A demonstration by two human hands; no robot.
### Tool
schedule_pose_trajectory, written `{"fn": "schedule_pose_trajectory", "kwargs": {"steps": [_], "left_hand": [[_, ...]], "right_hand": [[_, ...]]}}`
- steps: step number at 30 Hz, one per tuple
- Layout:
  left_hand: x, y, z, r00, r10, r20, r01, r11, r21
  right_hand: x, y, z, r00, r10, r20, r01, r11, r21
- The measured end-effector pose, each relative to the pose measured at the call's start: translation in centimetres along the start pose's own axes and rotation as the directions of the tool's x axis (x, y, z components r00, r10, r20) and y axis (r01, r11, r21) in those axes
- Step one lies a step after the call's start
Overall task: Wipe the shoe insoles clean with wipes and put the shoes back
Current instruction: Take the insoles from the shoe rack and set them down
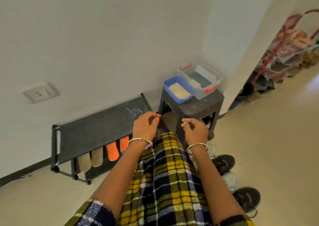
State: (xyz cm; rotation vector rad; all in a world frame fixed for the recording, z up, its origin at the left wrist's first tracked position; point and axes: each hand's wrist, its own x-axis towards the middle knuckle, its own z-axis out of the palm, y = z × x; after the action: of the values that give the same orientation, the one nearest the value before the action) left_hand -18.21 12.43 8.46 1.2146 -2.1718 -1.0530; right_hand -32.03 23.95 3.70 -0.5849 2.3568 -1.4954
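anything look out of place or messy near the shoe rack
Two black shoes lie loose on the floor beside the stool, off the shoe rack. Nothing looks spilled or damaged.

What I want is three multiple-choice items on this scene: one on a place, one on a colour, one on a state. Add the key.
1. The blue tray stands:
A. on the shoe rack
B. on the dark stool
C. on the floor

2. The clips on the clear box are:
A. red
B. green
C. yellow

3. The hands are:
A. gripping a shoe
B. flat on the stool
C. raised, fingers curled, no shoe in them

Key: B, the tray sits on the stool beside the box. A, both clips show red. C, the left hand and right hand are up above the lap with no shoe held.
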Motion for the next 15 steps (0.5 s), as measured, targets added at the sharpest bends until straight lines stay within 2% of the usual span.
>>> {"fn": "schedule_pose_trajectory", "kwargs": {"steps": [5,9,11,15], "left_hand": [[-3.4,-5.9,-6.4,0.973,-0.189,-0.129,0.181,0.981,-0.076],[-5.5,-10.6,-9.8,0.905,-0.373,-0.203,0.334,0.92,-0.203],[-6.3,-13.2,-10.8,0.867,-0.459,-0.193,0.407,0.877,-0.256],[-6.7,-18.6,-11.5,0.774,-0.615,-0.151,0.534,0.762,-0.366]], "right_hand": [[-3.2,-5.9,3.0,0.977,-0.13,0.171,0.122,0.991,0.06],[-5.8,-8.4,6.9,0.933,-0.173,0.314,0.152,0.984,0.092],[-6.9,-9.2,9.0,0.904,-0.148,0.4,0.12,0.988,0.096],[-7.7,-9.8,12.9,0.862,-0.007,0.508,-0.023,0.998,0.051]]}}
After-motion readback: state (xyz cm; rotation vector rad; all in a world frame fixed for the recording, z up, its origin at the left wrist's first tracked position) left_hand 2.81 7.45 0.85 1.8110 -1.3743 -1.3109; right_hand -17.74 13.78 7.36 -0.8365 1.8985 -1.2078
